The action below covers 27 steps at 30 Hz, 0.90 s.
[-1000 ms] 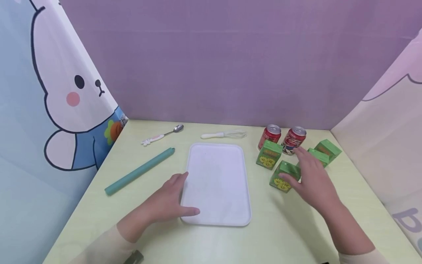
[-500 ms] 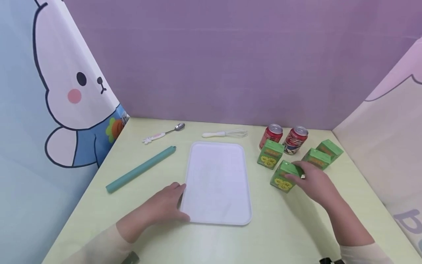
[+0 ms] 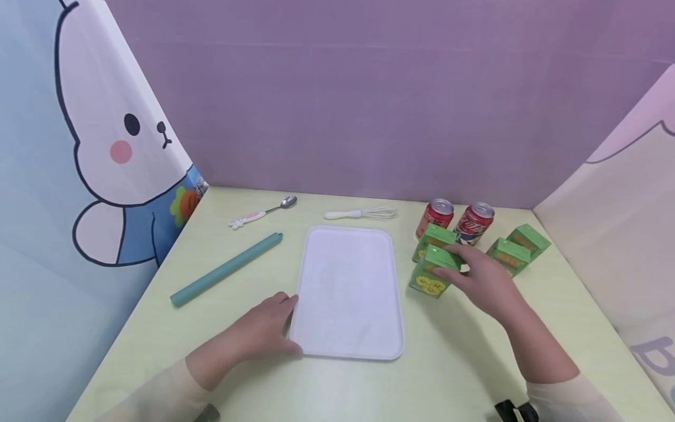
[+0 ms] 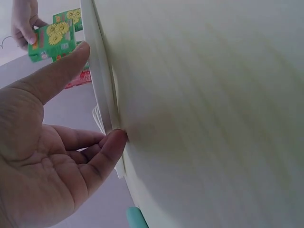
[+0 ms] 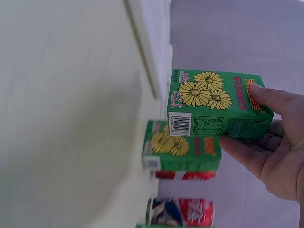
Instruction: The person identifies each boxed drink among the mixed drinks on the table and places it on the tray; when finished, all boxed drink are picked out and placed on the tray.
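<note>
In the head view my right hand (image 3: 487, 284) pinches a green drink carton (image 3: 429, 278) with yellow flowers, thumb on one side and fingers on the other. Seen from the right wrist, this carton (image 5: 204, 99) is off the table. Another green carton (image 3: 440, 234) stands just behind it. My left hand (image 3: 261, 331) is at the near left of a white rectangular tray (image 3: 348, 293), its thumb by the near corner. From the left wrist, the fingertips (image 4: 116, 137) touch the tray's edge, and the fingers are only slightly bent.
Two red cans (image 3: 436, 215) stand at the back right, with two more green cartons (image 3: 510, 253) to the right of the held one. A white whisk (image 3: 361, 213) and a spoon (image 3: 263, 213) lie behind the tray. A teal stick (image 3: 227, 269) lies left.
My right hand came down onto the near carton, took hold of it, and has carried it up and left toward the tray. The left hand shifted slightly back to the tray's edge.
</note>
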Motion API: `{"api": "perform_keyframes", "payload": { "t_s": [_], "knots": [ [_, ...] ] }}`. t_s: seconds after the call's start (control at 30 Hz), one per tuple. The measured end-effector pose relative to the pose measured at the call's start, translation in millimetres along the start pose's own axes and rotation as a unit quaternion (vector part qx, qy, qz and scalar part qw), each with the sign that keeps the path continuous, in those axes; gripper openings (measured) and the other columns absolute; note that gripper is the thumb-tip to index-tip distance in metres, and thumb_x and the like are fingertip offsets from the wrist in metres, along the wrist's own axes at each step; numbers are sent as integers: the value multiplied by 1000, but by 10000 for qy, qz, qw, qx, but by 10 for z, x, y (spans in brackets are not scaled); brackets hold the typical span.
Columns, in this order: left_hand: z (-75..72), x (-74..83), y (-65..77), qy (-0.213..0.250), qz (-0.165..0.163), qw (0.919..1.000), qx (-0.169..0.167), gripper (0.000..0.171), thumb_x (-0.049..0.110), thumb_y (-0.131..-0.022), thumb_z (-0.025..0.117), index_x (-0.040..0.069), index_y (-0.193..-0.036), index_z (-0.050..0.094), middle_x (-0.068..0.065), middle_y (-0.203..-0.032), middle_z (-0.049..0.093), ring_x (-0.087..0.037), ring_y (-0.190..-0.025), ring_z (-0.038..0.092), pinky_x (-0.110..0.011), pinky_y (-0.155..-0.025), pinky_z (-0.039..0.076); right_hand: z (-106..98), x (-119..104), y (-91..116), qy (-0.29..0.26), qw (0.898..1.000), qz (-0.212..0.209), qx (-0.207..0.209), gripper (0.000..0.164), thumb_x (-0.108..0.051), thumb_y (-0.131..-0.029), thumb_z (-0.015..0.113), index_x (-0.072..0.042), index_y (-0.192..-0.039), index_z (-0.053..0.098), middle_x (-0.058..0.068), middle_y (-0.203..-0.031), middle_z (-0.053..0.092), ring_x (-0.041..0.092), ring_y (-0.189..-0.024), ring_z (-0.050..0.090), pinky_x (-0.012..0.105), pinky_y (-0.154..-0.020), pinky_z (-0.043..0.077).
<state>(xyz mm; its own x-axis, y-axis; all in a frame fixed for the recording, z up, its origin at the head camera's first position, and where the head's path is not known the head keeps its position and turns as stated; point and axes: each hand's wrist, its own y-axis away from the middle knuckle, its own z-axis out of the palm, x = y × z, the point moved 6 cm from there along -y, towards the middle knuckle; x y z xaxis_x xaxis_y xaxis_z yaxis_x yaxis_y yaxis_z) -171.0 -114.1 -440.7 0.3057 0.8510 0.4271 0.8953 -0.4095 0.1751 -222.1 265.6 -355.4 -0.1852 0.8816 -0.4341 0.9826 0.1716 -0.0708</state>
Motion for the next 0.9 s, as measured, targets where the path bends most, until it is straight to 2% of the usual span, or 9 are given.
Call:
{"api": "perform_keyframes", "payload": {
  "t_s": [0.2, 0.37, 0.43, 0.5, 0.73, 0.9],
  "knots": [
    [17, -5, -3, -55, 37, 10000, -18, 102, 47, -66, 85, -6, -143, 43, -14, -128, 53, -24, -115, 54, -41, -102, 45, 58, -226, -181, -166, 9996, -217, -24, 71, -64, -87, 60, -13, -136, 55, 10, -126, 63, 33, -110, 62, 53, -89, 50],
    [20, -13, -11, -117, 92, 9999, -49, 102, 49, -68, 84, -6, -144, 43, -14, -128, 53, -23, -114, 54, -41, -102, 45, 169, -397, -408, -359, 9982, -461, -103, 69, -62, -85, 64, -15, -135, 57, 7, -125, 63, 29, -114, 58, 53, -95, 47],
    [19, -15, -13, -113, 92, 9999, -58, 102, 49, -68, 84, -6, -144, 43, -15, -128, 53, -23, -114, 54, -41, -102, 45, 217, -453, -513, -438, 9976, -518, -136, 68, -61, -84, 65, -16, -135, 57, 5, -122, 64, 27, -110, 59, 51, -93, 48],
    [19, -18, -15, -125, 83, 9999, -66, 102, 49, -68, 83, -6, -144, 42, -14, -128, 53, -23, -114, 54, -41, -102, 45, 265, -508, -621, -467, 9974, -516, -169, 68, -61, -84, 66, -18, -135, 56, 4, -121, 64, 26, -108, 59, 49, -91, 49],
    [37, -12, -22, -209, 70, 9997, -142, 101, 49, -69, 83, -6, -144, 42, -14, -128, 53, -23, -114, 54, -40, -102, 46, 447, -702, -955, -533, 9966, -484, -390, 68, -58, -84, 68, -21, -140, 54, 3, -136, 57, 25, -114, 58, 47, -92, 51],
    [11, 12, -14, -207, 97, 9997, -122, 101, 47, -69, 84, -7, -144, 42, -16, -129, 52, -25, -115, 54, -41, -103, 45, 571, -845, -1143, -638, 9957, -417, -521, 64, -55, -84, 70, -23, -138, 55, -1, -131, 58, 20, -111, 56, 44, -93, 50]
  ]
}}
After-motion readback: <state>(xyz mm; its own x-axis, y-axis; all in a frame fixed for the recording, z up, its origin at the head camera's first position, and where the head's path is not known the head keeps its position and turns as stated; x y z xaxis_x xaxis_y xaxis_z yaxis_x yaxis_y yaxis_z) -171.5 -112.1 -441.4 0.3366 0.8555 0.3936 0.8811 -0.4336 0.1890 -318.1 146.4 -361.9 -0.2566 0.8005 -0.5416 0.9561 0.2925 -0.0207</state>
